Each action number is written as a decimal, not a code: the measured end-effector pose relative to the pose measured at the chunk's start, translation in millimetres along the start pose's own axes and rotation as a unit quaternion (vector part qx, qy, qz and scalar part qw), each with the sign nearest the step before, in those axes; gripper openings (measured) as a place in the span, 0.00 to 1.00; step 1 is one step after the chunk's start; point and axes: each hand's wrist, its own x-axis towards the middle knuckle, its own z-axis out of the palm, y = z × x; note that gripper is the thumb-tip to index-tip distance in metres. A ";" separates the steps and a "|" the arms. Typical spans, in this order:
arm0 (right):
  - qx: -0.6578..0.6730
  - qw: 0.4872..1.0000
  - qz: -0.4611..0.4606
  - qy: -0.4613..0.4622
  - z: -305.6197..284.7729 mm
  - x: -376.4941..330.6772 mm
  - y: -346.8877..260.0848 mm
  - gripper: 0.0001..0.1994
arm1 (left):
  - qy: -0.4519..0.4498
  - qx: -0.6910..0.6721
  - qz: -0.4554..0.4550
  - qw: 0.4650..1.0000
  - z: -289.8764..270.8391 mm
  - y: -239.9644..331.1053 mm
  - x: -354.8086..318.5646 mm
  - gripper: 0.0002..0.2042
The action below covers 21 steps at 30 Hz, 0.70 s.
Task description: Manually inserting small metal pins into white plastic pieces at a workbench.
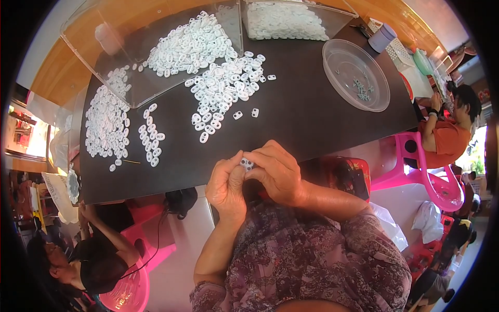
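Both hands meet just past the near edge of the black table (pixel 312 119), pinching one small white plastic piece (pixel 246 164) between them: the left hand (pixel 226 186) is curled, thumb and fingers closed on the piece's left side, while the right hand (pixel 278 174) bends over it from the right, fingertips pressed to its top. Only a sliver of the piece shows between the fingers. Farther out on the table lie a loose heap of matching white pieces (pixel 221 91), an open clear box (pixel 156 47), and a round clear bowl (pixel 338 54) at the right.
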 end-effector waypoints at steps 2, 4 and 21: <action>-0.003 1.000 -0.009 0.006 1.1 -1.2 0.3 0.17 | 0.001 0.001 0.005 1.000 1.6 -0.4 -1.2 0.12; -0.008 1.000 -0.014 0.012 2.8 -2.6 0.7 0.16 | 0.014 -0.029 -0.002 0.999 5.4 -0.5 -2.7 0.11; 0.019 0.999 0.040 0.013 0.5 -1.7 -5.1 0.20 | 0.033 -0.087 -0.059 0.994 6.3 12.2 -5.4 0.11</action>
